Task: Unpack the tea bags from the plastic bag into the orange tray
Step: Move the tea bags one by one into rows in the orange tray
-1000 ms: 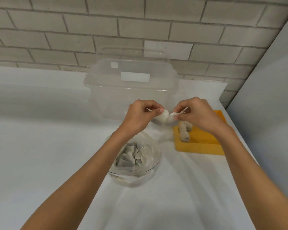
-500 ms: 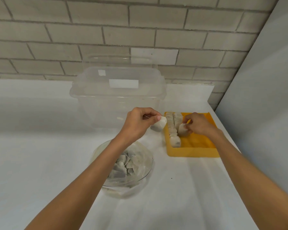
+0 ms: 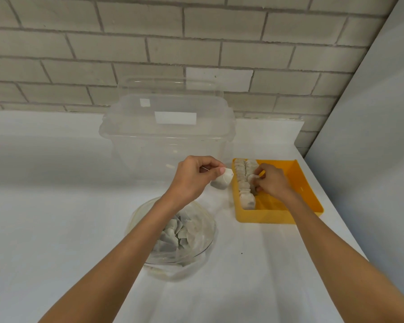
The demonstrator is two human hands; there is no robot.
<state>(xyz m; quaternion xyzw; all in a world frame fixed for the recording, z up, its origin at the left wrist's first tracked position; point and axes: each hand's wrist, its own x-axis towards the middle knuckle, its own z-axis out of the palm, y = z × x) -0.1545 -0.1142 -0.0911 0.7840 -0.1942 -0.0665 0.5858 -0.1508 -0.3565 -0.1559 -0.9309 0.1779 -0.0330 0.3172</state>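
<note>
The clear plastic bag [image 3: 196, 243] lies open on the white counter, holding several loose tea bags [image 3: 173, 236]. My left hand [image 3: 194, 178] hovers above it and pinches one white tea bag [image 3: 223, 180] just left of the orange tray [image 3: 299, 183]. My right hand [image 3: 271, 180] is inside the tray, pinching a tea bag [image 3: 252, 177] against a second row. A row of tea bags [image 3: 241, 180] lines the tray's left wall.
A large clear plastic tub [image 3: 168, 136] with a lid leaning behind it stands at the back, close to my left hand. A brick wall rises behind the counter. A grey panel [image 3: 371, 136] borders the counter on the right.
My hands have drawn apart. My right hand carried its tea bag down into the orange tray, while my left hand stays beside the tray with the other tea bag.
</note>
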